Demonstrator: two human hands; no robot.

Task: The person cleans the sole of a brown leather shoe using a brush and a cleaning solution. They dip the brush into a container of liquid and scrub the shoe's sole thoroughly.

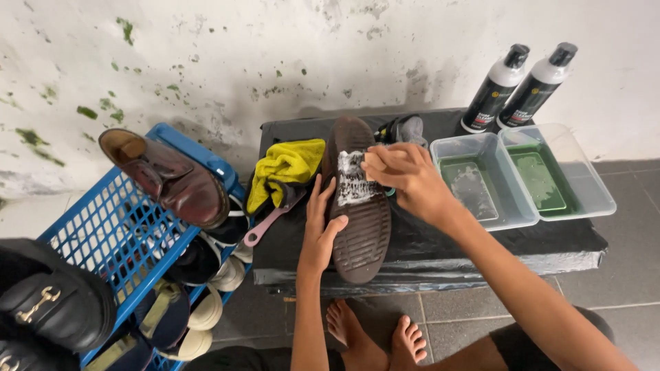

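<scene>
My left hand lies flat along the near edge of the shoe, fingers spread and pressed against its side to steady it; the shoe is turned sole-up on the black-covered bench, its toe pointing to twelve o'clock toward the stained wall and its heel at six o'clock toward me. My right hand comes in from four o'clock with its fingers curled tight round a brush, of which only a pale piece shows, and holds it down on the upper part of the ribbed sole, where a patch of white foam sits. At nine o'clock from the shoe a yellow cloth is bunched on the bench, with a pink-handled brush lying just below it. At three o'clock stand two clear plastic tubs side by side, touching, each with green liquid in the bottom, and behind them at one o'clock two black-and-white bottles lean against the wall. Far to nine o'clock a blue crate holds several shoes, a brown leather one resting on top, and a black loafer sits at eight o'clock. My bare feet are on the tiled floor at six o'clock
</scene>
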